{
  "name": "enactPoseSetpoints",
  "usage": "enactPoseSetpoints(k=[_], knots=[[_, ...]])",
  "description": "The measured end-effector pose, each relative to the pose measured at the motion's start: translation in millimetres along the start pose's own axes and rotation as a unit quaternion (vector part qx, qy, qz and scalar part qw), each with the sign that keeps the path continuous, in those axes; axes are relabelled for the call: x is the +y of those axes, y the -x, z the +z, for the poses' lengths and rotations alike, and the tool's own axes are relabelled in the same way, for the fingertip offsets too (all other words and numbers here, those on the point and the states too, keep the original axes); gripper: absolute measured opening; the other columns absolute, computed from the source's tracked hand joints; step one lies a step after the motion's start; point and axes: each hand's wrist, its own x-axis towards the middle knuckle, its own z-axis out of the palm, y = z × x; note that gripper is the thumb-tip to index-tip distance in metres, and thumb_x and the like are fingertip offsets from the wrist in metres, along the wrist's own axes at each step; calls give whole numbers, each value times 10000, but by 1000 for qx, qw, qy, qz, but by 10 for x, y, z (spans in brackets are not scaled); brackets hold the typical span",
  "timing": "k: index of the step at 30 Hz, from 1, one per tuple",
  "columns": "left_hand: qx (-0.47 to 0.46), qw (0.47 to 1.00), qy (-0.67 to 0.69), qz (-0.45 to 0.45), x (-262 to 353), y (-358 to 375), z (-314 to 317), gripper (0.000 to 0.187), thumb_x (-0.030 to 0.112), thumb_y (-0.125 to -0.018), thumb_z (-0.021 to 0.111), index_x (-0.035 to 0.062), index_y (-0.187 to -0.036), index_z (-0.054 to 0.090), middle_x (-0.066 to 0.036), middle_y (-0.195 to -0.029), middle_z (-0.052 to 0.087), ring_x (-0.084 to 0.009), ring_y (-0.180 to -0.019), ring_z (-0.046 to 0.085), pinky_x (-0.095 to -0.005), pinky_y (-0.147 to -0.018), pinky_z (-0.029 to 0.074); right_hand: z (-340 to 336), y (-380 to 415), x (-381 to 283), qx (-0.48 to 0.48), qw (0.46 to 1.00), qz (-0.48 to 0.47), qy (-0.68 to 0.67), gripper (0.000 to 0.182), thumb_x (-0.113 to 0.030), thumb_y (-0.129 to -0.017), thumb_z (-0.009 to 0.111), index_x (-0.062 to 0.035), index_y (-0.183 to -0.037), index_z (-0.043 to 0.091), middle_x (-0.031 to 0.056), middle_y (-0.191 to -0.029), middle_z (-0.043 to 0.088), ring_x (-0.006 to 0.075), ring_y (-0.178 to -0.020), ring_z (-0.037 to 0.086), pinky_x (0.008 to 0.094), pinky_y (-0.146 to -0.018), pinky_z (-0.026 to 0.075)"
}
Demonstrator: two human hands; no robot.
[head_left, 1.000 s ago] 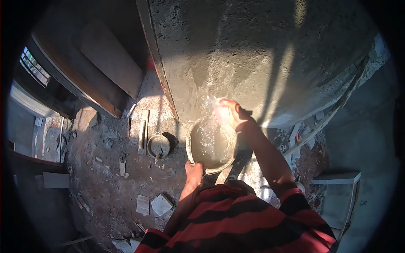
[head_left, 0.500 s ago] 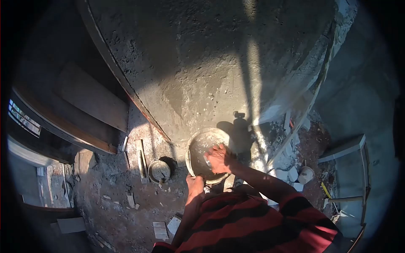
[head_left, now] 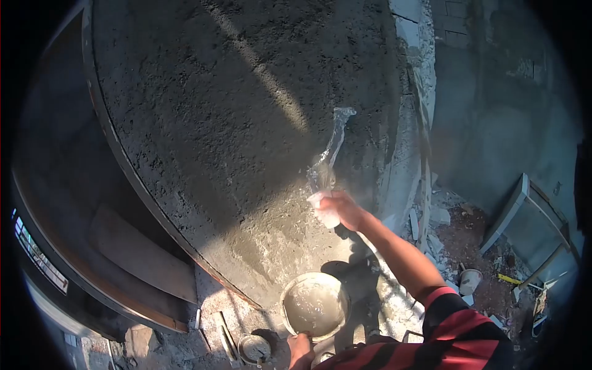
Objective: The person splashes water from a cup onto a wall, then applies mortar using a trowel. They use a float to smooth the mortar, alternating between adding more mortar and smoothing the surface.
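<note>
Moved since the frame half a second ago: right hand, from inside the bucket to the middle of the frame, before the rough grey wall; bucket lower in the view, with more wall above. Closed around a white cup, with fingers blurred and hard to tell apart. Rising from the cup toward the top of the frame: thrown water, in a ragged, glassy streak; contact of its far end with the wall impossible to tell. Stretched up and leftward from the lower right: bare right forearm, emerging from a red-and-black striped sleeve.

At the bottom edge of the frame: left hand, gripping the near rim of the bucket, thumb uppermost; fingers largely hidden by the bucket, forearm cut off by the frame. Inside the bucket, at lower centre: pale grey liquid with bright glints.

To the left of the bucket: a small pail, contents indistinct, beside a narrow wooden strip. At lower right: a whitish pot amid rubble, then a yellow object, too small to identify. At far lower left: a barred window. Lost in black at the corners: outer surroundings.
</note>
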Motion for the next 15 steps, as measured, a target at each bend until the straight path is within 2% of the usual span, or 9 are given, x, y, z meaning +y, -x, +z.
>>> enactPoseSetpoints(k=[1, 2, 3, 4, 6, 8, 11, 13, 15], knots=[[-4, 1000, -26, -15, 137, 123, 15, 382, 62, -799, 663, -125, -1131, 649, -179, -953, 737, -277, -804, 699, -390, -729, 555, 62, 136, 277, -79, 996, 25, 41, 334, -129, -941, 724, -22, -1256, 691, 76, -979, 744, 152, -845, 696, 346, -783, 577], [-8, 998, -52, -29, 224, 164, 60, 441, 76, -795, 683, -144, -1172, 621, -207, -978, 740, -297, -843, 708, -404, -759, 562, 287, 394, 434, -94, 959, 25, 268, 355, -127, -940, 737, -27, -1279, 702, 74, -1026, 766, 152, -923, 719, 344, -842, 586], [-3, 994, -105, 32, -146, -142, 21, 418, 79, -805, 668, -120, -1171, 633, -187, -902, 724, -268, -672, 676, -415, -585, 526, 407, 665, 681, -128, 925, 25, 357, 400, -197, -870, 759, -37, -1231, 697, 125, -996, 745, 261, -976, 719, 392, -876, 575], [-8, 994, -105, 25, -214, -168, 10, 397, 84, -811, 664, -114, -1154, 634, -183, -889, 719, -266, -664, 671, -415, -579, 521, 525, 924, 1007, -160, 883, 26, 441, 451, -266, -800, 781, -47, -1184, 691, 176, -965, 724, 370, -1030, 718, 440, -910, 563], [-15, 994, -108, 16, -214, -191, 66, 358, 95, -822, 656, -102, -1120, 637, -177, -864, 709, -263, -647, 659, -416, -567, 510, 756, 1288, 1677, -202, 695, 29, 690, 618, -309, -749, 776, -56, -1296, 641, 182, -1242, 690, 373, -1247, 658, 554, -1047, 497], [-18, 993, -113, 10, -215, -213, 131, 320, 106, -833, 647, -89, -1086, 641, -171, -839, 699, -260, -629, 647, -416, -554, 500, 860, 1553, 1995, -216, 668, 29, 712, 724, -319, -735, 783, -48, -1382, 605, 216, -1310, 686, 366, -1324, 624, 541, -1086, 490], [-24, 992, -125, 3, -198, -240, 259, 269, 123, -849, 634, -71, -1035, 645, -161, -801, 684, -256, -604, 630, -417, -536, 484, 690, 1611, 2874, -166, 806, 98, 560, 679, -300, -799, 755, -60, -1419, 618, 180, -1357, 676, 347, -1321, 617, 485, -1118, 481], [-27, 991, -131, -2, -190, -234, 328, 240, 134, -860, 625, -59, -1001, 648, -155, -776, 674, -253, -587, 618, -418, -524, 473, 210, 1601, 2814, -264, 839, -108, 463, 576, -253, -930, 686, -50, -1461, 596, 152, -1400, 670, 285, -1382, 592, 434, -1166, 457], [-27, 990, -137, -4, -201, -225, 388, 217, 145, -871, 617, -47, -968, 651, -148, -751, 664, -250, -570, 607, -418, -512, 462, 156, 1274, 2539, -236, 958, 86, 140, 467, -240, -1027, 618, -66, -1460, 622, 90, -1375, 708, 211, -1292, 648, 384, -1109, 501]])
